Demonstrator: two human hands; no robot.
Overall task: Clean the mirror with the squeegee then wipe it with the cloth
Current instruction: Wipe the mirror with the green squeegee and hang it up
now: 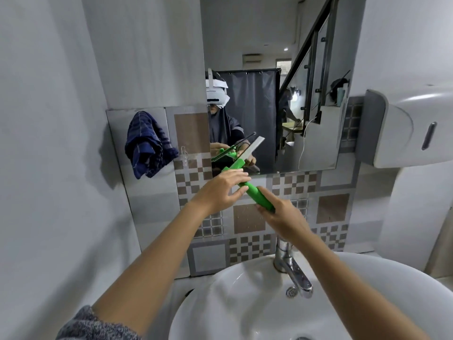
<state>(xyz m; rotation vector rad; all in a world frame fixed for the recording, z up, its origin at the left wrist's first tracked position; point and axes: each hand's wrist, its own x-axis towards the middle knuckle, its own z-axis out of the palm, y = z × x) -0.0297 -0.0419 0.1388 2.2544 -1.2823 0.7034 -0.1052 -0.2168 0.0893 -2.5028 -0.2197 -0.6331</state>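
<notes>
Holding the green plastic squeegee point(247, 175) in front of me with both hands, over the far rim of the round white ceramic basin point(220, 290). My right hand point(282, 217) is clamped round the lower end of the green handle, fingers wrapped underneath. My left hand point(220, 190) lies over the middle of the handle, thumb and fingers closed loosely on it, just up the shaft from the right one. Handle slants up and to the left; the pale blade at its top sits against the lower edge of the frameless wall mirror point(277, 69), near its bottom left corner, tilted rather than level. Reflection shows the blade and both hands doubled. Cannot tell whether the blade is pressed flat to the glass

Dark blue checked cloth point(149, 146) hangs bunched on the tiled wall, left of the mirror's bottom left corner, well apart from both hands. A clear plastic hook point(184, 155) sits just beside it, empty of cloth as far as I can see. Chrome tap point(293, 268) stands at the basin's back edge, under my right wrist. White wall dispenser point(414, 128) at the right edge of the view, beside the mirror
</notes>
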